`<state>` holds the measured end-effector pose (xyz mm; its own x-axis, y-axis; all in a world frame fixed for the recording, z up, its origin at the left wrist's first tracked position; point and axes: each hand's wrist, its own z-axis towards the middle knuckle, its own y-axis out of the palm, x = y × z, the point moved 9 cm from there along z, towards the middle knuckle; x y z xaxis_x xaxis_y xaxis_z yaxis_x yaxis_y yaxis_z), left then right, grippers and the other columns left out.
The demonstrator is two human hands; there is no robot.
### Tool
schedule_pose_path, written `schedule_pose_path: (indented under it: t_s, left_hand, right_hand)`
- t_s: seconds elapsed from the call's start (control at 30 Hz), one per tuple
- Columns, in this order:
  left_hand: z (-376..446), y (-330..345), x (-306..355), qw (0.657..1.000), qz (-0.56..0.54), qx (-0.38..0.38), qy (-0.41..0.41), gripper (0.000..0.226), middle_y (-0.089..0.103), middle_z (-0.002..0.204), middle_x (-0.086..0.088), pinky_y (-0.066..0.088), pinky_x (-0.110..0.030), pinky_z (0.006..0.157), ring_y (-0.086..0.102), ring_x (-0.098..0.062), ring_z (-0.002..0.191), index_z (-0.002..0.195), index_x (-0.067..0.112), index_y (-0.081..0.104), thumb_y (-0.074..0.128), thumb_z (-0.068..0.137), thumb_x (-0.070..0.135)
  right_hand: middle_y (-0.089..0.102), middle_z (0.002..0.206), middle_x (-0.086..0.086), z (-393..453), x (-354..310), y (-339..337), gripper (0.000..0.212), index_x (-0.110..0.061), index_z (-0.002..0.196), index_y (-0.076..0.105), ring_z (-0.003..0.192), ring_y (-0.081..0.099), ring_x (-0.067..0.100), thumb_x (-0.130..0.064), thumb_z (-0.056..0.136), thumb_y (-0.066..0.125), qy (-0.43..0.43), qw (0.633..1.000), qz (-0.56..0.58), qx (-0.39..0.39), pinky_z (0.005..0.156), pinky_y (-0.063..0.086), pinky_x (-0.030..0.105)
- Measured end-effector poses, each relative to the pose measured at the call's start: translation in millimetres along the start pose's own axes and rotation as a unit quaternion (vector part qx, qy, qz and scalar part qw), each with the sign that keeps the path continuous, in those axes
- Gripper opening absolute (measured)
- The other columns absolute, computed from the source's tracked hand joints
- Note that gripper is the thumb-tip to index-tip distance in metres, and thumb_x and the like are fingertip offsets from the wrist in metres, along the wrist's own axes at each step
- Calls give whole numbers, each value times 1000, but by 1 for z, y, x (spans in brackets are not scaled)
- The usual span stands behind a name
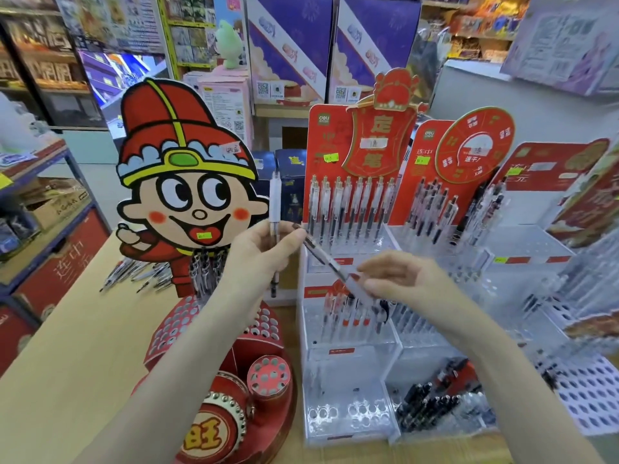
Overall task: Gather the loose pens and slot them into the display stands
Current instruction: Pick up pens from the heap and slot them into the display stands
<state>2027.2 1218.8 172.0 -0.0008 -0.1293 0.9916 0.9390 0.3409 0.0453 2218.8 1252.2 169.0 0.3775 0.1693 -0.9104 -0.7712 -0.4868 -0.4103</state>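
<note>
Head view, hard to see: the far right stands (569,286) smear into blur, so I can't count the pens in them. The black pens (432,401) in the low front tray are just a dark jumble.
Hidden: the cartoon cutout (182,182) covers part of the loose pens (134,274) lying on the table (77,333) behind it.
Left hand (259,247): I'm pinching a clear pen (275,226) upright, its lower end poking out below my fingers.
Right hand (390,279): fingers curled round a second clear pen (330,261), tilted up-left, its tip touching my left thumb.
Where: both pens are in the air in front of the red-backed clear stand (348,236).
Stand look: top row holds white-capped pens (348,204), upright, side by side.
Round red stand (234,363): lots of holes, right below my left forearm.
</note>
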Motion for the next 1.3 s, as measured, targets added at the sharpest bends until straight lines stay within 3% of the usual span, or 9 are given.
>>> schedule_pose_path:
  t_s: [0.2, 0.37, 0.47, 0.53, 0.6, 0.67, 0.83, 1.07, 1.3]
  left_hand:
    - [-20, -17, 4, 988, 121, 54, 76, 12, 54, 58, 11, 39, -9, 53, 47, 1, 51, 74, 17, 61, 69, 83, 17]
    - [-34, -58, -10, 976, 190, 72, 72, 17, 48, 50, 11, 32, -9, 47, 39, -1, 44, 72, 17, 57, 70, 81, 23]
    - [-35, -98, -24, 974, 199, 83, 65, 17, 45, 45, 11, 28, -11, 44, 37, -4, 41, 73, 12, 57, 65, 86, 20]
    - [-33, -130, -42, 968, 222, 103, 50, 16, 42, 49, 8, 27, -13, 43, 35, -6, 43, 75, 8, 57, 63, 87, 16]
    - [-28, -163, -70, 957, 269, 107, 19, 14, 45, 58, -4, 29, -15, 45, 37, -13, 50, 80, 6, 58, 64, 87, 16]
    - [-20, -188, -99, 948, 305, 92, -15, 14, 51, 63, -2, 33, -14, 47, 42, -16, 56, 84, 7, 58, 66, 86, 18]
    - [9, -208, -150, 940, 333, 6, -71, 29, 53, 91, -6, 34, -27, 57, 48, -17, 73, 95, 16, 52, 71, 81, 31]
    - [18, -194, -166, 942, 323, -83, -39, 41, 35, 97, -2, 33, -4, 55, 35, -4, 62, 115, 2, 46, 68, 85, 20]
    - [18, -196, -168, 947, 303, -88, -57, 46, 36, 101, -6, 31, -16, 57, 44, -23, 80, 121, 3, 44, 67, 85, 23]
  right_hand:
    - [63, 80, 2, 16, -34, 73, 27, -15, 93, 62, 74, 57, 19, -37, 81, 69, -125, 959, -250, 48, 69, 49, 37]
    - [43, 85, -1, 33, -30, 121, 14, -14, 90, 55, 82, 48, 21, -27, 90, 60, -162, 932, -324, 25, 64, 33, 27]
    - [41, 69, -9, 45, -20, 130, 28, -24, 71, 41, 65, 42, 12, -27, 92, 59, -131, 950, -282, 25, 55, 30, 19]
    - [56, 70, -6, 54, -10, 127, 18, -23, 75, 51, 66, 54, 9, -20, 90, 61, -94, 978, -182, 41, 63, 42, 15]
    - [67, 78, 4, 63, -4, 133, 19, -25, 76, 57, 77, 65, 19, -10, 87, 62, -68, 991, -87, 71, 79, 53, 39]
    - [70, 82, 6, 67, -8, 148, 28, -30, 76, 56, 81, 68, 21, -6, 87, 61, -60, 992, -68, 93, 83, 53, 45]
    - [71, 80, 4, 77, -10, 195, 11, -19, 80, 62, 78, 67, 16, -12, 89, 61, -24, 980, -134, 144, 76, 53, 37]
    - [44, 59, -7, 76, -20, 217, 28, -19, 67, 45, 67, 46, 21, -17, 92, 58, 44, 934, -306, 180, 55, 21, 27]
    - [61, 98, 16, 98, -1, 236, 21, -8, 95, 55, 94, 59, 35, -26, 97, 44, 159, 892, -388, 167, 78, 48, 39]
